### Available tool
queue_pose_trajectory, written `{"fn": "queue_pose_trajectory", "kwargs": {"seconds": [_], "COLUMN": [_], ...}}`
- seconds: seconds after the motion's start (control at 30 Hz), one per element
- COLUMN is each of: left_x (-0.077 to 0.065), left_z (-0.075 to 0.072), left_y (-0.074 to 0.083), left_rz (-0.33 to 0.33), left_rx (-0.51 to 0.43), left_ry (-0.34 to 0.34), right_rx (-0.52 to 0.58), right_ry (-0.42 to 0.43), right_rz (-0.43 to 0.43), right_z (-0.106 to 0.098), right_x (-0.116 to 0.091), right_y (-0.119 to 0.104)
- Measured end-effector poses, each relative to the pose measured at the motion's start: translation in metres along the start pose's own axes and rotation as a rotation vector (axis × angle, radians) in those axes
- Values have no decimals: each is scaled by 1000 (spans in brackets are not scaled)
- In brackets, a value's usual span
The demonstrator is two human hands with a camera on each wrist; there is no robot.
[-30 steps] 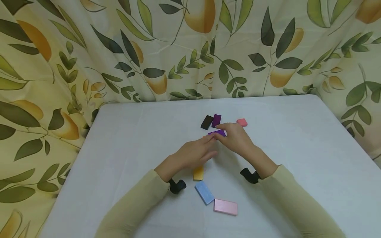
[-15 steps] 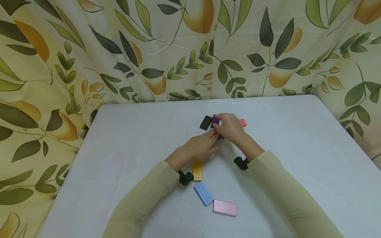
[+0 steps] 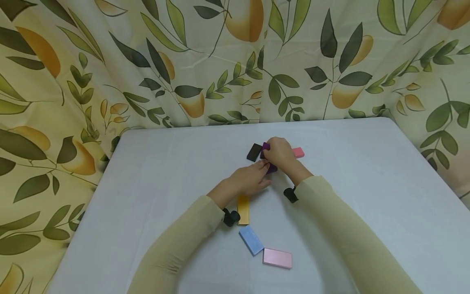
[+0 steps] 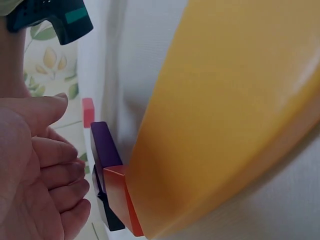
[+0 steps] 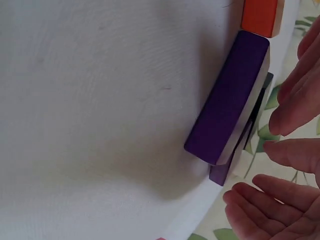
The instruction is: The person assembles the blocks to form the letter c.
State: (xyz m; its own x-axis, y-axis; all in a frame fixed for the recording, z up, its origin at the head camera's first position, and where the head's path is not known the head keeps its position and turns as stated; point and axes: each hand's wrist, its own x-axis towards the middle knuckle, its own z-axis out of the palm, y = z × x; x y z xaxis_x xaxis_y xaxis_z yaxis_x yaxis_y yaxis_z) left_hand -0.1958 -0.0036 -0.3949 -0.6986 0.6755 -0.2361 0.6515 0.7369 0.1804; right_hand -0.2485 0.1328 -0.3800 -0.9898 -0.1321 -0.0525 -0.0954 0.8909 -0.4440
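My left hand [image 3: 246,179] is over the middle of a row of small rectangular blocks, its fingers over an orange block [image 5: 260,17] and the near end of a purple block [image 3: 272,168]. My right hand [image 3: 280,153] is just beyond, its loosely bent thumb and fingers hanging around a dark purple block [image 3: 263,150] and hiding part of it. In the right wrist view a gap shows between thumb and fingers. A black block [image 3: 254,152] lies beside the dark purple one. In the left wrist view a yellow block [image 4: 235,110] looms large close to the camera.
A coral-pink block [image 3: 299,152] lies right of my right hand. Nearer to me, a light blue block [image 3: 251,240] and a pale pink block [image 3: 277,258] continue the row after the yellow one. A patterned curtain [image 3: 227,81] hangs behind the white table [image 3: 169,171].
My right hand has moved from the purple block up to the dark purple block behind it. The left hand has shifted slightly right and forward.
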Motion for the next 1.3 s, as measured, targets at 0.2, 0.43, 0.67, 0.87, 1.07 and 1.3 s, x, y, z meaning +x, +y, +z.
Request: {"fn": "queue_pose_trajectory", "kwargs": {"seconds": [0.2,0.43,0.67,0.87,1.07,1.3], "left_x": [2,3,4,4,6,7], "left_z": [-1,-1,0,0,0,2], "left_y": [1,3,4,4,5,7], "left_rz": [-11,-27,-24,-19,-22,-51], "left_rx": [8,24,61,123,150,168], "left_ry": [-27,-38,-56,-51,-54,-89], "right_rx": [2,31,20,-11,-74,-102], "right_ry": [-32,-24,-14,-32,-29,-74], "right_rz": [53,140,195,201,155,120], "right_z": [9,12,14,14,11,7], "right_x": [10,12,14,17,19,17], "right_y": [1,-3,-6,-5,5,14]}}
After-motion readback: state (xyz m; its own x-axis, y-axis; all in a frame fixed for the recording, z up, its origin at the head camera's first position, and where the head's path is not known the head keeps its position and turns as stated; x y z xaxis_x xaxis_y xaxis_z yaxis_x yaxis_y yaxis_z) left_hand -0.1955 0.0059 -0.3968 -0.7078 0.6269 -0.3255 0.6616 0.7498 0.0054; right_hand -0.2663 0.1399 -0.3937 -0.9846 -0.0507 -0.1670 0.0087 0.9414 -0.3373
